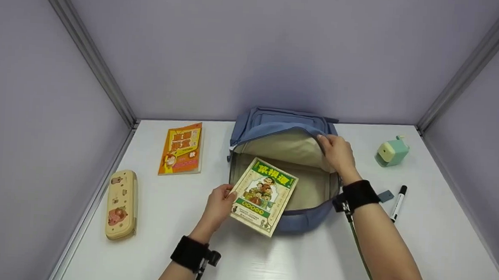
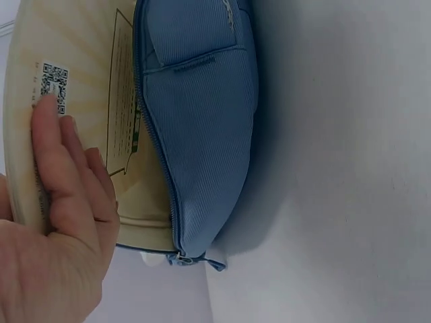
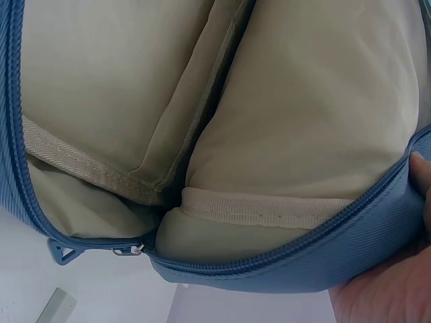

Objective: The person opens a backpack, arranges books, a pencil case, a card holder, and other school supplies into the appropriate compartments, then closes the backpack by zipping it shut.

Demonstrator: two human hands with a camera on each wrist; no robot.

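Worktop (image 1: 445, 240), white with soft sheen, below left fingers (image 2: 60, 168) and right fingers (image 1: 332, 145). Plain lilac-grey panels (image 1: 258, 51) beyond and to both sides, metal rails (image 1: 83, 46) at corners.

Up and left of left fingers, well apart: orange book (image 1: 180, 149). Farther left: pencil case (image 1: 120, 205). Right of right fingers: sharpener (image 1: 393, 152); lower, marker (image 1: 398, 203) and grey slab (image 1: 386, 196), the latter partly behind the wrist strap (image 1: 359, 198).

At left fingers: green-and-cream book (image 1: 263, 196), pinched against the thumb at its left edge, spread only by its thickness; tilted across the mouth of the backpack (image 1: 303, 223), near rim hiding part of the back cover. At right fingers: raised flap edge, gripped, spread only by cloth.

Backpack in ribbed blue cloth; toothed zipper (image 3: 222, 268); smooth beige lining (image 3: 316, 87), woven tape at seams. Pencil case cream, round-ended; sharpener mint, boxy, cranked; marker white, black-capped.
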